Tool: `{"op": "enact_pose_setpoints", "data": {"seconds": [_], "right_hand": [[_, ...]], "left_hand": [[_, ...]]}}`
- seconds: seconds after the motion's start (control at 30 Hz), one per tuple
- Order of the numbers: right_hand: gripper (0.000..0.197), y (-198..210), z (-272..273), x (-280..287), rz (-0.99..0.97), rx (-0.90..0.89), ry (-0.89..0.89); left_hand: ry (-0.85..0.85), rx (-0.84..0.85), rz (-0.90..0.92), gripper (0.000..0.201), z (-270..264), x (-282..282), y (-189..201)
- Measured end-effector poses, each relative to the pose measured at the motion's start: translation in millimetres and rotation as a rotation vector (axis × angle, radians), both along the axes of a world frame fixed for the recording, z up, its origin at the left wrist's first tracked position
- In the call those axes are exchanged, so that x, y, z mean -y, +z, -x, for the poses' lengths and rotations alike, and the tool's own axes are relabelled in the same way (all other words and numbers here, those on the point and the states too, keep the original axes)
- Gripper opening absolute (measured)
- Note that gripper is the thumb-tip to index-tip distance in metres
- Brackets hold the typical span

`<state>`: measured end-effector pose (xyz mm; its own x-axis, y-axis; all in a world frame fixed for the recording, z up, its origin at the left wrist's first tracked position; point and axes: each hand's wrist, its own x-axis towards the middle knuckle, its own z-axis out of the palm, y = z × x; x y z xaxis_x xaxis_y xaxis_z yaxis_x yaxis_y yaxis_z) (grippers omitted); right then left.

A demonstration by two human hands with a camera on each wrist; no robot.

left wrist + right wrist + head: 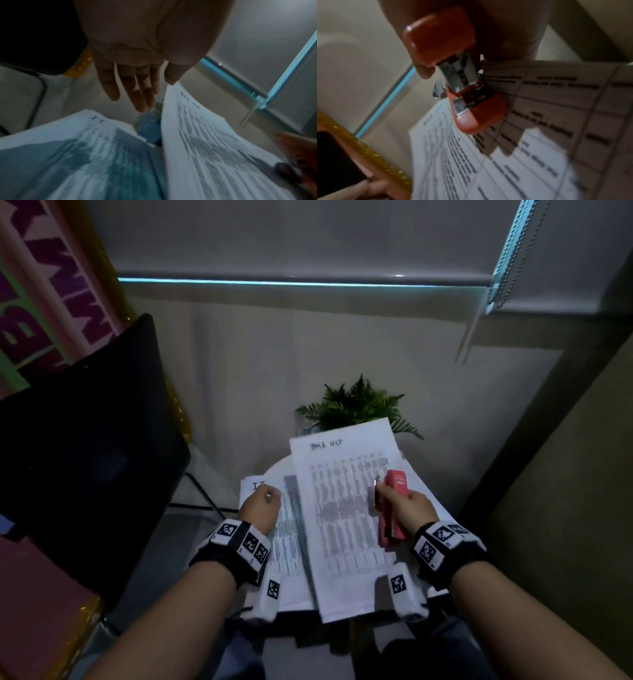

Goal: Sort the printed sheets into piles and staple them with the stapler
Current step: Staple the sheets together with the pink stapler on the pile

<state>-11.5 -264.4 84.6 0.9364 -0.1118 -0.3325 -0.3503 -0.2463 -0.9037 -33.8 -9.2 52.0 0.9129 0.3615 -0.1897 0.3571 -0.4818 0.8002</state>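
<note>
A printed sheet with a table and a handwritten heading lies slanted across the other sheets; in the left wrist view the printed sheet has its left edge raised. To its left lies a pile of text pages. My left hand hovers over that pile, and the left hand has straight fingers that hold nothing. My right hand grips a red stapler above the sheet's right half. The stapler has a slightly parted mouth with no paper in it.
The sheets rest on a small round white table with a green plant at its far edge. More sheets stick out on the right. A black chair stands to the left, and a blind with a bead chain hangs behind.
</note>
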Motion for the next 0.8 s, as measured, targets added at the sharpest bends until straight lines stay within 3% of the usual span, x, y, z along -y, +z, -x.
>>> {"op": "enact_pose_setpoints", "data": {"seconds": [0.17,0.37,0.5,0.67,0.8], "right_hand": [[0.037,-31.1,-39.6,24.1,0.264,-0.085,0.006],[0.039,-60.9,-70.8,43.3,0.385,-0.200,0.018],[0.057,-80.0,-87.4,54.5,0.456,-0.246,0.021],[0.063,-96.7,-105.9,58.7,0.556,-0.286,0.073],[0.077,-98.7,-108.2,59.3,0.687,-0.365,0.156]], "left_hand": [[0.039,-0.257,-0.200,0.013,-10.0,-24.2,-39.9],[0.066,-0.504,-0.241,0.025,-25.4,-39.4,-75.8],[0.143,-0.528,-0.246,0.065,-34.4,-43.0,-93.7],[0.191,-0.546,-0.290,0.078,-49.9,-68.6,-145.4],[0.206,-0.567,-0.293,0.085,-44.3,-63.1,-121.1]]}}
